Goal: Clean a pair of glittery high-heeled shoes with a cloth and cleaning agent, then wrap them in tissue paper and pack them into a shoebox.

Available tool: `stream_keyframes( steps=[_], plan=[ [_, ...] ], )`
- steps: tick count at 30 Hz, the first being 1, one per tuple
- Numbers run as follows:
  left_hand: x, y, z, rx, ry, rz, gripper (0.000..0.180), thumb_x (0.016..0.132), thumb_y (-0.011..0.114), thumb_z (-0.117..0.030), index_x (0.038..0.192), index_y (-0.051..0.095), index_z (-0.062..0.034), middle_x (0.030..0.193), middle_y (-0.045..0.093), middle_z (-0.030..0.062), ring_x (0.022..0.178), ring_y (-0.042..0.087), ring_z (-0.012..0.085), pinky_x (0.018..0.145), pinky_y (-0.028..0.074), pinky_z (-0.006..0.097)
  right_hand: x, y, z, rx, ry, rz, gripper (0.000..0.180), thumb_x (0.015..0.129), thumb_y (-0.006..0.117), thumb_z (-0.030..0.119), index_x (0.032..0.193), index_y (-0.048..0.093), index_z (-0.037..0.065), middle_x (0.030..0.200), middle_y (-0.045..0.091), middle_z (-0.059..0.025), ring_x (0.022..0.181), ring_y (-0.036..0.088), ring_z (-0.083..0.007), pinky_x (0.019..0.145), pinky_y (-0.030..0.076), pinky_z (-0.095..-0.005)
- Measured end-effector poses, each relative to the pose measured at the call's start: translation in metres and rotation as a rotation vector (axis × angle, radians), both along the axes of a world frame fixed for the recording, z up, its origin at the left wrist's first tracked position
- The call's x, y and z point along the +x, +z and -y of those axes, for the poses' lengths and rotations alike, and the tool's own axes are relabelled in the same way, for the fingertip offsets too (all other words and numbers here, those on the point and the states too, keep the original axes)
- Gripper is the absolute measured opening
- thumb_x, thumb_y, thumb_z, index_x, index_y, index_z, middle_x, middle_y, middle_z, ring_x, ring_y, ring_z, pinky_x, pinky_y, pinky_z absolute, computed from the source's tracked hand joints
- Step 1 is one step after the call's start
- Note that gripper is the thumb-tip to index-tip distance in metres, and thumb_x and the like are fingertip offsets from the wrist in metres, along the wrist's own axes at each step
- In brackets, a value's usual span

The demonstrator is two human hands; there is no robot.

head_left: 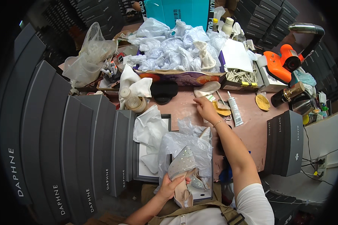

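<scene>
My left hand [170, 186] grips a pointed, glittery silver shoe [182, 165], tilted toe-up in front of my body. Beneath it, crumpled translucent wrapping [165, 150] spreads over a shoe box [206, 193] on my lap side. More glittery silver [199, 183] shows beside the held shoe, partly hidden by it. My right hand [206, 109] is stretched out over the pinkish table, its fingers pointing left and partly out of sight; they look loosely apart. Just beyond lies a pale cloth pad [207, 89], with a yellow sponge [222, 108] and a white tube [235, 111] to its right.
Dark shoe boxes [45, 123] stand stacked at left, others [285, 142] at right. White tissue [151, 125] lies in an open box. At the back are a carton of crumpled paper [180, 77], a jar [133, 102], white sticks [242, 76] and an orange heat tool [279, 62].
</scene>
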State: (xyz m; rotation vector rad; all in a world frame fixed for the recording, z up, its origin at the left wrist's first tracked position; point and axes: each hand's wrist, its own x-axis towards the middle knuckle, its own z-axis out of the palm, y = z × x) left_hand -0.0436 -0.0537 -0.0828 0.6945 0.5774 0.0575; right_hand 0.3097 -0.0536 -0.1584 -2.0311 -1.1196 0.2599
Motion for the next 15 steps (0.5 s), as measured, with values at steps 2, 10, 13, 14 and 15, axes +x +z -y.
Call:
stream_keyframes(
  steps=[2, 10, 13, 14, 15],
  plan=[
    [0.001, 0.003, 0.002, -0.009, 0.025, -0.01, 0.029, 0.088, 0.06, -0.009, 0.114, 0.056, 0.0049, 0.094, 0.066, 0.0154, 0.083, 0.065, 0.0195, 0.076, 0.054, 0.031, 0.002, 0.017, 0.01, 0.219, -0.081, -0.587, 0.024, 0.083, 0.054, 0.002, 0.105, 0.062, 0.002, 0.104, 0.062, -0.0078, 0.089, 0.061, -0.0154, 0.074, 0.048, -0.0276],
    [0.004, 0.03, 0.029, -0.055, 0.171, -0.015, 0.027, 0.086, 0.057, -0.006, 0.11, 0.056, 0.0062, 0.09, 0.066, 0.0162, 0.08, 0.066, 0.0242, 0.078, 0.055, 0.038, -0.083, 0.122, 0.089, 0.639, 0.081, -1.522, 0.027, 0.089, 0.053, 0.008, 0.115, 0.055, 0.001, 0.11, 0.06, -0.0082, 0.101, 0.058, -0.0179, 0.085, 0.048, -0.032],
    [0.003, 0.031, 0.043, 0.011, 0.255, 0.038, 0.026, 0.086, 0.055, -0.004, 0.11, 0.056, 0.006, 0.088, 0.066, 0.0162, 0.081, 0.066, 0.0257, 0.08, 0.055, 0.04, -0.124, 0.141, 0.107, 0.656, 0.102, -1.542, 0.031, 0.089, 0.054, 0.009, 0.119, 0.054, 0.0, 0.113, 0.058, -0.0102, 0.107, 0.056, -0.021, 0.092, 0.046, -0.0347],
    [0.001, 0.032, 0.045, 0.035, 0.253, 0.024, 0.025, 0.087, 0.054, -0.002, 0.111, 0.056, 0.0051, 0.087, 0.065, 0.0153, 0.08, 0.065, 0.025, 0.081, 0.054, 0.04, -0.138, 0.149, 0.113, 0.661, 0.113, -1.526, 0.032, 0.089, 0.054, 0.009, 0.119, 0.053, 0.0, 0.114, 0.058, -0.0104, 0.109, 0.056, -0.0209, 0.093, 0.045, -0.0352],
    [-0.003, 0.034, 0.049, 0.042, 0.262, 0.018, 0.025, 0.087, 0.054, -0.002, 0.111, 0.055, 0.0047, 0.087, 0.064, 0.015, 0.08, 0.065, 0.0247, 0.081, 0.054, 0.04, -0.153, 0.154, 0.116, 0.661, 0.136, -1.514, 0.032, 0.089, 0.054, 0.008, 0.12, 0.053, -0.001, 0.115, 0.058, -0.0106, 0.11, 0.055, -0.0208, 0.095, 0.044, -0.0357]
  ],
)
